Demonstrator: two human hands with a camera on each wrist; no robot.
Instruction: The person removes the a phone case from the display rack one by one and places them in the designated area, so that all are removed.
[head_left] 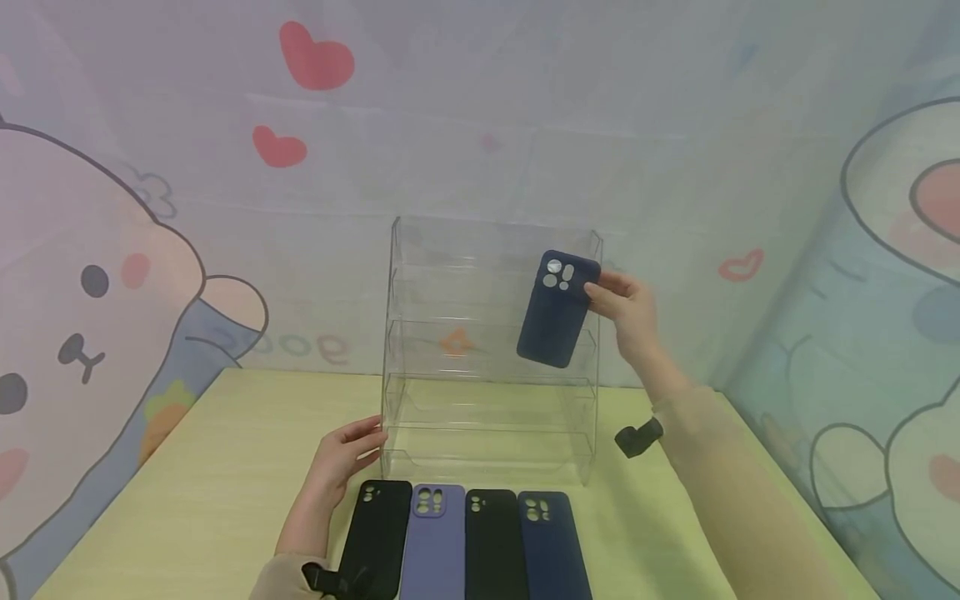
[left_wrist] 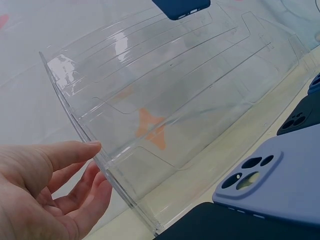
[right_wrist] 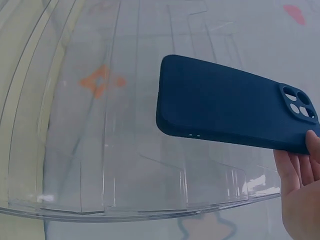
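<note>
A clear acrylic rack (head_left: 487, 408) with several stepped tiers stands upright on the table. My right hand (head_left: 630, 312) pinches a dark blue phone case (head_left: 553, 321) by its upper right edge, thumb on the back face. The case is tilted, its camera holes toward the top, and overlaps the rack's upper right part in the head view. At the rack's lower left side, my left hand (head_left: 341, 458) grips the edge of the side panel; in the left wrist view the thumb (left_wrist: 75, 152) lies on the near side with the other fingers curled behind.
In front of the rack lie a black case (head_left: 375, 537), a lilac case (head_left: 435, 550), a second black case (head_left: 495, 546) and another dark blue case (head_left: 553, 550), side by side on the pale yellow table (head_left: 187, 500). A printed cloth (head_left: 480, 108) hangs behind.
</note>
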